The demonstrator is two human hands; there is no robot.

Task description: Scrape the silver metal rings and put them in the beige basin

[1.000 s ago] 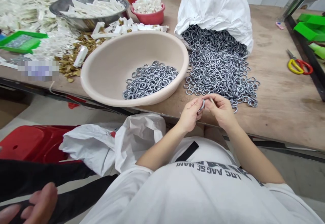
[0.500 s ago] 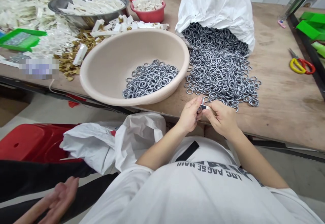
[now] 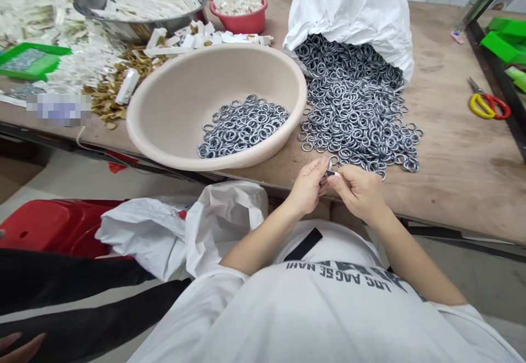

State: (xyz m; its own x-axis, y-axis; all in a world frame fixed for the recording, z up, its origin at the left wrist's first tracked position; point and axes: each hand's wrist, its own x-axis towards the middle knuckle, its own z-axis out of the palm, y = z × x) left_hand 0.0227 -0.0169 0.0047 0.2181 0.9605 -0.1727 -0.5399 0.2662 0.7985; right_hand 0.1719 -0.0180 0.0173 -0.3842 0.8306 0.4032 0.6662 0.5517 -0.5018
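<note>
My left hand (image 3: 307, 186) and my right hand (image 3: 358, 190) meet at the table's front edge, both pinching one small metal ring (image 3: 327, 175) between their fingertips. Just beyond them lies a heap of metal rings (image 3: 357, 116) spilling from a white sack (image 3: 349, 6) lying on its side. To the left stands a beige basin (image 3: 172, 105) that holds a smaller pile of rings (image 3: 242, 127) on its right side.
Yellow-and-red scissors (image 3: 489, 105) lie at the right. A steel bowl (image 3: 135, 9), red bowls (image 3: 240, 12) of white parts and a green tray (image 3: 28, 61) crowd the back left. A white bag (image 3: 184, 231) and red stool (image 3: 53, 226) are below. Another person's hand (image 3: 16, 349) shows at bottom left.
My hands have stayed together on the ring, shifting it slightly between the fingers. The other person's hand at bottom left has dropped lower, almost out of the frame.
</note>
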